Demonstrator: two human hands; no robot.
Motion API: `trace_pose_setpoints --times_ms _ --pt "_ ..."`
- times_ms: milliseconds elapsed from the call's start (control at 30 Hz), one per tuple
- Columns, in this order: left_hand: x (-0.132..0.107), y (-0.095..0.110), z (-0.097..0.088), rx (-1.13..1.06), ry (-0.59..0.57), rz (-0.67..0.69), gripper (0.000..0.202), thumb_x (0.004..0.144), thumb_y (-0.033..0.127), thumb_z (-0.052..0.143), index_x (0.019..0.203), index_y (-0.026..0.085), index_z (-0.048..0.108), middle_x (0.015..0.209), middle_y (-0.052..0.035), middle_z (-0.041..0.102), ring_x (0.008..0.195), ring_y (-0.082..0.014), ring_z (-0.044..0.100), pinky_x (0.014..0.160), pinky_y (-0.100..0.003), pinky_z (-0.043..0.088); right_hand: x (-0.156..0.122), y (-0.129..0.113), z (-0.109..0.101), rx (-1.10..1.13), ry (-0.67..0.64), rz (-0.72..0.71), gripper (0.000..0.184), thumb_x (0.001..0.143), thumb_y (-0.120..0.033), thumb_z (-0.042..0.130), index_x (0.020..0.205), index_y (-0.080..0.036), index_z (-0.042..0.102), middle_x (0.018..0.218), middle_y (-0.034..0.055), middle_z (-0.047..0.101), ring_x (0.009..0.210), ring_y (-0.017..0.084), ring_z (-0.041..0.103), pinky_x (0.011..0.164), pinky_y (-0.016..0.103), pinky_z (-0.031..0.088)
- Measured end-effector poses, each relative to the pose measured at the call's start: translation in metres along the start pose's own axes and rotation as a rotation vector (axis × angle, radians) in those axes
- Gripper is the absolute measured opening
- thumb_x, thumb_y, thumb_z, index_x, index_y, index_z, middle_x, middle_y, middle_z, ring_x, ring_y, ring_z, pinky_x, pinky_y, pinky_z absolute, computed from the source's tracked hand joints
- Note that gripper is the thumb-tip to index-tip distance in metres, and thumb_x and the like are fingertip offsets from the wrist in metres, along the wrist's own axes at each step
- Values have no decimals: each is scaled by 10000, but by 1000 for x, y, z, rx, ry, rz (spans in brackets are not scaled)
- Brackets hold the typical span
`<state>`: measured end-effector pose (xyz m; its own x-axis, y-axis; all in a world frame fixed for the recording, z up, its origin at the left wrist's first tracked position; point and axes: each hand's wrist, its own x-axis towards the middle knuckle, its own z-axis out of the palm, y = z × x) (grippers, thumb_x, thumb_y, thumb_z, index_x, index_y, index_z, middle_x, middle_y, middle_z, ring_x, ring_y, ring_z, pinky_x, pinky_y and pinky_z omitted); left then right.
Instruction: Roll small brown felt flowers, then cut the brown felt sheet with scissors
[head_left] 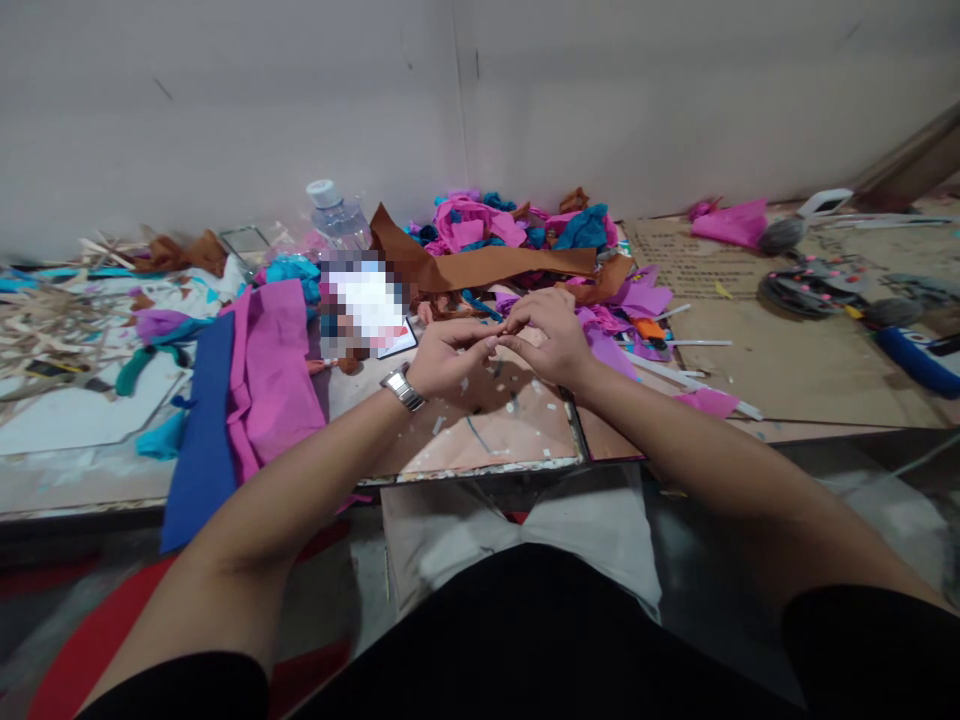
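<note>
My left hand [448,355], with a metal watch [403,387] on the wrist, and my right hand [546,335] meet fingertip to fingertip above a brown cutting board [495,430]. Both hands have the fingers curled and pinched together on something small that I cannot make out. Small white scraps lie on the board under them. A long brown felt strip [495,265] lies just beyond the hands.
Pink felt [274,375] and blue felt [199,440] hang over the table's front edge at left. A heap of coloured felt scraps [517,225] and a plastic bottle [335,215] stand by the wall. Cardboard [787,360] with tools lies at right. Wooden offcuts [45,320] lie far left.
</note>
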<state>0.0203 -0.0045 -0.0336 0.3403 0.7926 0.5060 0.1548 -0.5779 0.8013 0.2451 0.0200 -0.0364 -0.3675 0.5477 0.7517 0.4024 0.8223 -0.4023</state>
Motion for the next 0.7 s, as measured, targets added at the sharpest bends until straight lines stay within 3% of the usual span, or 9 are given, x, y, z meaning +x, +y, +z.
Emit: trace_pose_setpoints --times_ms 167,367,700 --pt "0 2 -1 -60 -33 -60 425 981 503 764 1239 177 855 788 -81 816 586 -114 653 596 -242 534 0 -1 0 -4 25 -9 445 998 -687 669 900 -253 684 968 44 772 1021 278 666 982 475 390" --pt "0 -1 0 -75 -40 -126 485 970 565 757 1217 161 862 655 -57 751 556 -117 622 558 -238 497 -1 1 0 -9 49 -35 360 1001 -609 715 919 -258 705 975 40 771 1025 280 668 974 479 389" --pt "3 2 -3 -196 -116 -246 482 942 582 786 1165 163 870 706 -46 743 587 -104 618 576 -222 505 -1 4 -2 -66 29 -45 244 987 -546 758 986 -313 833 1010 42 775 1020 265 667 1000 489 396"
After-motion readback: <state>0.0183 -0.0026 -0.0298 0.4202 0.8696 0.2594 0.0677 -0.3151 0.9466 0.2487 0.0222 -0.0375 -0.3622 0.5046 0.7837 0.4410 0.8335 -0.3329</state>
